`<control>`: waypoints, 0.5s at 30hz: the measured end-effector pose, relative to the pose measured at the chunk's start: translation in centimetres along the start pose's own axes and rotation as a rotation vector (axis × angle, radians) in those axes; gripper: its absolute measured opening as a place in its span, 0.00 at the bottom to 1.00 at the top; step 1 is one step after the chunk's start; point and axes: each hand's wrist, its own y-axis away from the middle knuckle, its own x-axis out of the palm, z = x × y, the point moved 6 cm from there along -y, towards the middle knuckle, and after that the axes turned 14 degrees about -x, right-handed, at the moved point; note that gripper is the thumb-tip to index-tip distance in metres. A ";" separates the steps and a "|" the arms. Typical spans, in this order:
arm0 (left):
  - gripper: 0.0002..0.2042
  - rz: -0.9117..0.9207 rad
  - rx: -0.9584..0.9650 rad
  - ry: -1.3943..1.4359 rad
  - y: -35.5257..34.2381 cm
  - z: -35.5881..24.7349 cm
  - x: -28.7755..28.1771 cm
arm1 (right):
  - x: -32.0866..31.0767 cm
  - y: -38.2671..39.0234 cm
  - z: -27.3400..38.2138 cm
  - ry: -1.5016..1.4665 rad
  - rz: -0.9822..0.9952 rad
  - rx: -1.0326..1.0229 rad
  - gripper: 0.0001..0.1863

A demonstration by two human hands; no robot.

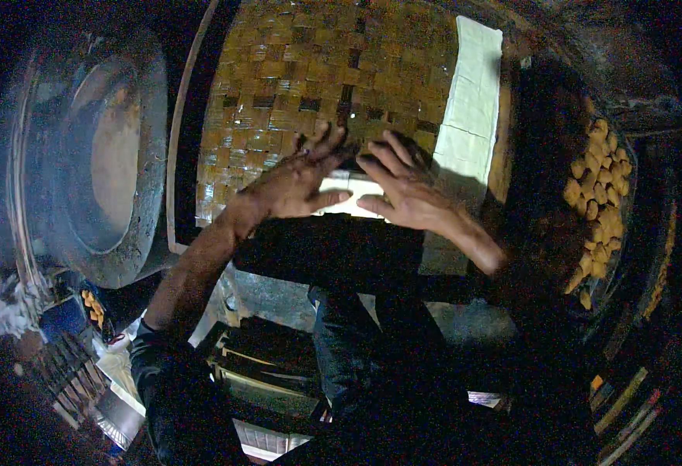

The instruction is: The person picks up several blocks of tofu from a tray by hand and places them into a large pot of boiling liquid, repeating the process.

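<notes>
My left hand (pixel 302 179) and my right hand (pixel 415 186) hover side by side over a woven bamboo mat (pixel 279 78), palms down, fingers spread. Between and beneath them lies a short row of white, tofu-like blocks (pixel 353 189), partly covered by my hands. Both thumbs point inward over these blocks; whether they touch cannot be made out. Along the mat's right side runs a long strip of similar white squares (pixel 469 101), close to my right hand and partly in shadow. A dark area hides what lies just nearer to me.
A large round vat (pixel 151 147) with a pale, hazy inside stands at the left. To the right is a heap of golden-brown fried pieces (pixel 605 186). Several more brown pieces (pixel 92 307) sit lower left. A wooden frame edge (pixel 176 155) borders the mat.
</notes>
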 end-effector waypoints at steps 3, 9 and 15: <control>0.35 -0.078 0.058 0.044 2.8 -2.2 1.7 | 1.7 2.2 2.3 0.041 0.008 0.004 0.38; 0.39 -0.239 0.139 -0.440 6.2 -4.1 3.2 | 1.2 4.9 5.7 0.602 -0.133 -0.117 0.21; 0.27 -0.410 0.075 -0.278 5.3 -4.3 2.8 | 2.7 5.5 4.4 0.483 -0.127 0.055 0.26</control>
